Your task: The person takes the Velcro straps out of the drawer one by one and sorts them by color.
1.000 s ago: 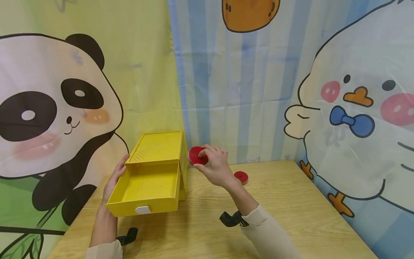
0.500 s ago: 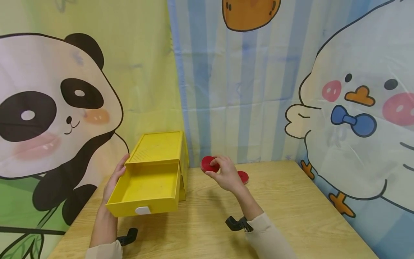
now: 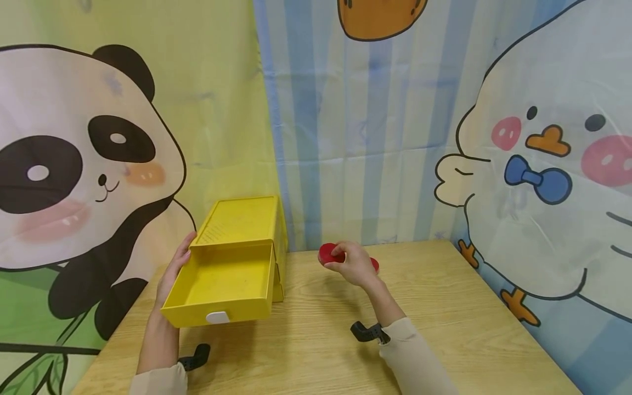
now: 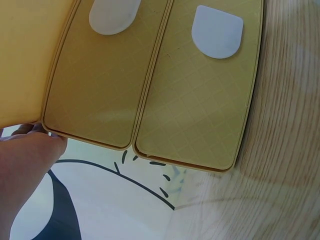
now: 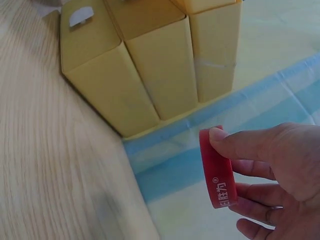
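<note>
Between thumb and fingers, my right hand (image 3: 357,264) holds a red roll of tape (image 3: 328,254) above the table's far part. White lettering shows on the roll's edge (image 5: 220,175) in the right wrist view. A second red roll (image 3: 375,265) lies on the table behind the hand, partly covered by it. On the left stands a yellow drawer cabinet (image 3: 247,218) with its top drawer (image 3: 249,311) pulled out and nothing in it. My left hand (image 3: 171,274) rests along the cabinet's left side, fingers extended; its thumb is hidden in the head view.
The wooden table (image 3: 434,318) runs back to a striped curtain (image 3: 336,164) and a panda curtain on the left. Two lower drawers with white pulls (image 4: 218,32) are closed. The open drawer juts toward the front, over the table.
My right hand has carried the red roll rightward and down, away from the cabinet and closer to the other roll. The left hand has stayed at the cabinet's side.
</note>
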Action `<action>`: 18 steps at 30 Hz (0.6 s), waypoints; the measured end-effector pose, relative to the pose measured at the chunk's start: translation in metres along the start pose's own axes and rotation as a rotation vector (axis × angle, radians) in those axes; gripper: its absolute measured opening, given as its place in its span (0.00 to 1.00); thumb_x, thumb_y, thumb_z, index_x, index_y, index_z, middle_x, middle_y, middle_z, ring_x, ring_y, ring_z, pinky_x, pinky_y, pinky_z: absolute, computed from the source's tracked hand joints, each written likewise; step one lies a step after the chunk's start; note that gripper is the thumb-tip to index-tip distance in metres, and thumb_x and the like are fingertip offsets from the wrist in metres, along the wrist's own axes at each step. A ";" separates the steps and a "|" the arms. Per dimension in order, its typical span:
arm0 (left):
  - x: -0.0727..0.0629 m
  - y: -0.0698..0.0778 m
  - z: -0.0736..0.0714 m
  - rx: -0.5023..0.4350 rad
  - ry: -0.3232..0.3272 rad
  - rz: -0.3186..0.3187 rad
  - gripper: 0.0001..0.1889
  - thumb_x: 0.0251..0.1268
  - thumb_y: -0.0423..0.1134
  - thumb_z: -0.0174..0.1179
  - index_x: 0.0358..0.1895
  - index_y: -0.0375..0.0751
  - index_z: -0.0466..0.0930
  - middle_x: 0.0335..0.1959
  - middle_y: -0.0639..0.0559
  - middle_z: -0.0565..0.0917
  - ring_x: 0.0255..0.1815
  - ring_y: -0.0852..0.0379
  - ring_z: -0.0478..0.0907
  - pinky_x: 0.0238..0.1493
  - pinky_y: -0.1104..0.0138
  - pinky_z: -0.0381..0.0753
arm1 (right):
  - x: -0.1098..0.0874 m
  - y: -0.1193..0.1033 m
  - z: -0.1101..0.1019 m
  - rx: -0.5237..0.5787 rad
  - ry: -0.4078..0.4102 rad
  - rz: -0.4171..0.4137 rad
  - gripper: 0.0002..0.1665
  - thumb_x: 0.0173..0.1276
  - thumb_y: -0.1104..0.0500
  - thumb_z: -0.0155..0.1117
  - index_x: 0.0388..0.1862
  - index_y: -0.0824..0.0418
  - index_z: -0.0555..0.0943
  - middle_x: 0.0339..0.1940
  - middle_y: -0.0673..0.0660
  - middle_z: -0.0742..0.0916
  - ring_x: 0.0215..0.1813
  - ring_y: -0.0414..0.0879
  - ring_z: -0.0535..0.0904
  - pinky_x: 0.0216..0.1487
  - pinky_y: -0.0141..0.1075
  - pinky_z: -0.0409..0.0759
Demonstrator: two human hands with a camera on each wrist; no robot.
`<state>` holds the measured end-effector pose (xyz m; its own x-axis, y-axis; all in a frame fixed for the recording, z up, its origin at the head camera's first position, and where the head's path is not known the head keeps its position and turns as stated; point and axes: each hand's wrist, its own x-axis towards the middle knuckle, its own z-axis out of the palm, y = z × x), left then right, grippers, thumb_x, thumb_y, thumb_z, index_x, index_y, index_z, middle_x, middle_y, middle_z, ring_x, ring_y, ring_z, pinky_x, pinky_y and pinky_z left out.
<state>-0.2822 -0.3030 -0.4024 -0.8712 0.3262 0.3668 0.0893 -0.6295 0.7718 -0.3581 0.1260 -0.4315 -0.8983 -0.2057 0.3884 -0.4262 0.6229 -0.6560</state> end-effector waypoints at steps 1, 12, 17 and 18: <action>0.000 0.000 0.000 0.007 0.000 0.001 0.28 0.90 0.40 0.26 0.86 0.61 0.42 0.87 0.55 0.47 0.73 0.56 0.74 0.71 0.61 0.76 | 0.000 0.003 0.000 -0.017 0.006 0.008 0.16 0.62 0.55 0.81 0.43 0.62 0.88 0.53 0.58 0.89 0.58 0.57 0.83 0.56 0.51 0.84; -0.003 0.002 0.004 0.048 0.046 -0.018 0.28 0.90 0.42 0.27 0.86 0.64 0.41 0.87 0.55 0.43 0.71 0.57 0.75 0.69 0.61 0.76 | 0.002 0.032 0.010 -0.124 -0.003 0.106 0.15 0.59 0.53 0.84 0.40 0.58 0.89 0.44 0.54 0.92 0.54 0.57 0.85 0.62 0.58 0.66; -0.002 0.001 0.004 0.034 0.050 -0.019 0.28 0.90 0.42 0.27 0.86 0.64 0.41 0.87 0.55 0.43 0.71 0.56 0.76 0.69 0.60 0.77 | 0.001 0.045 0.017 -0.127 -0.005 0.159 0.16 0.59 0.52 0.83 0.41 0.58 0.89 0.44 0.54 0.91 0.53 0.57 0.84 0.64 0.57 0.62; -0.001 0.001 0.004 0.027 0.049 -0.020 0.28 0.90 0.42 0.27 0.86 0.64 0.41 0.88 0.55 0.44 0.71 0.56 0.76 0.69 0.60 0.76 | 0.000 0.047 0.019 -0.130 -0.004 0.167 0.16 0.60 0.51 0.83 0.42 0.58 0.89 0.44 0.54 0.91 0.53 0.57 0.84 0.64 0.57 0.61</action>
<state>-0.2788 -0.3013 -0.4000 -0.8955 0.3030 0.3261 0.0842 -0.6039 0.7926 -0.3803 0.1408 -0.4742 -0.9557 -0.0943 0.2787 -0.2543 0.7409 -0.6216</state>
